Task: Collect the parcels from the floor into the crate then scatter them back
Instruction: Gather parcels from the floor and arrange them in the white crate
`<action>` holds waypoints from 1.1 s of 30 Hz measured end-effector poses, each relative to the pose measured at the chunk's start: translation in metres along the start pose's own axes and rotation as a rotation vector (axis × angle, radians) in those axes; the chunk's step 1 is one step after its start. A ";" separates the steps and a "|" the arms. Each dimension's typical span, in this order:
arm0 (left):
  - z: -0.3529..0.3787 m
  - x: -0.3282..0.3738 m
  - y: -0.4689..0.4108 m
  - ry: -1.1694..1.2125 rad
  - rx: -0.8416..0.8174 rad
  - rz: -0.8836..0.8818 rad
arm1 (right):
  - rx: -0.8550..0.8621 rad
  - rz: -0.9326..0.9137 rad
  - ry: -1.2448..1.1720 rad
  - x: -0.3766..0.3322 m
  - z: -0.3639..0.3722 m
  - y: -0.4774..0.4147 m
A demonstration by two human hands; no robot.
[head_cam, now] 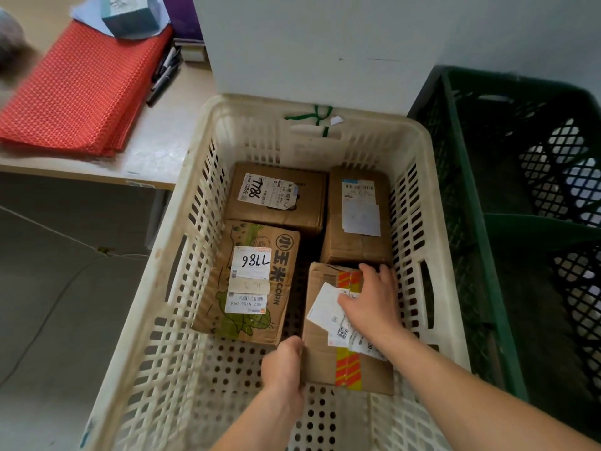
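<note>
A cream plastic crate [201,242] holds several cardboard parcels. A corn-printed parcel [250,281] lies at the left, a parcel marked 7786 [279,196] at the back, and a plain labelled parcel [357,216] at the back right. Nearest me lies a parcel with orange striped tape [325,349]. My left hand [284,366] grips its near left edge, fingers curled round it. My right hand [370,297] lies on top with its fingertips curled over the far edge.
A dark green crate [507,196] stands right of the cream one. A low table [156,148] at the left carries red mesh mats [81,89] and pens [166,73]. A white box [312,43] stands behind the crate. Grey floor lies at the left.
</note>
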State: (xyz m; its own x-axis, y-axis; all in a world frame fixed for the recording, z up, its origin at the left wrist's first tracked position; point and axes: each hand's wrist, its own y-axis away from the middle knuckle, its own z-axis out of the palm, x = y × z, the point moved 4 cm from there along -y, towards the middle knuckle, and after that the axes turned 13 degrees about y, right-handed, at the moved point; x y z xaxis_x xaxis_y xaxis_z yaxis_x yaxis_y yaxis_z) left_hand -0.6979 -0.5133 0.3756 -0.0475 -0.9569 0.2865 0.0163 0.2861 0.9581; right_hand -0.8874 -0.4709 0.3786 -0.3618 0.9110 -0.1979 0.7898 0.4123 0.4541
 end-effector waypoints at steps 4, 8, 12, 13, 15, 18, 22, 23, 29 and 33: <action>0.001 0.000 0.006 0.031 -0.014 0.006 | 0.020 -0.010 0.044 -0.001 0.003 0.002; 0.008 0.002 0.012 0.041 -0.057 0.014 | 0.053 -0.064 0.085 -0.006 0.000 0.004; 0.006 0.001 0.015 0.057 -0.101 -0.012 | 0.018 -0.071 0.088 -0.006 -0.001 0.008; 0.005 0.002 0.015 0.052 -0.119 -0.015 | 0.004 -0.067 0.074 -0.006 -0.001 0.010; 0.004 0.006 0.018 0.009 -0.133 -0.033 | -0.008 -0.058 0.053 -0.006 -0.003 0.013; 0.000 0.017 0.027 -0.095 -0.141 -0.037 | -0.012 -0.057 0.059 -0.007 -0.008 0.019; -0.008 0.030 0.038 -0.214 -0.136 -0.061 | -0.003 -0.073 0.050 -0.017 -0.019 0.031; -0.010 0.032 0.037 -0.233 -0.145 -0.059 | -0.007 -0.078 0.051 -0.020 -0.023 0.034; -0.023 0.064 0.062 -0.347 -0.176 0.060 | 0.041 -0.119 0.034 -0.049 -0.053 0.062; -0.037 0.090 0.096 -0.337 -0.218 0.180 | 0.097 -0.164 0.014 -0.070 -0.077 0.087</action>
State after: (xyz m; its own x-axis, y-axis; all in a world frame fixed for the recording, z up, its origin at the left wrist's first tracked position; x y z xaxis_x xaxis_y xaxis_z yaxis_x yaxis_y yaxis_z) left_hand -0.6632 -0.5740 0.4929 -0.3476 -0.8126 0.4678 0.2629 0.3944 0.8805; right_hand -0.8315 -0.4994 0.4991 -0.4958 0.8317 -0.2499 0.7636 0.5545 0.3308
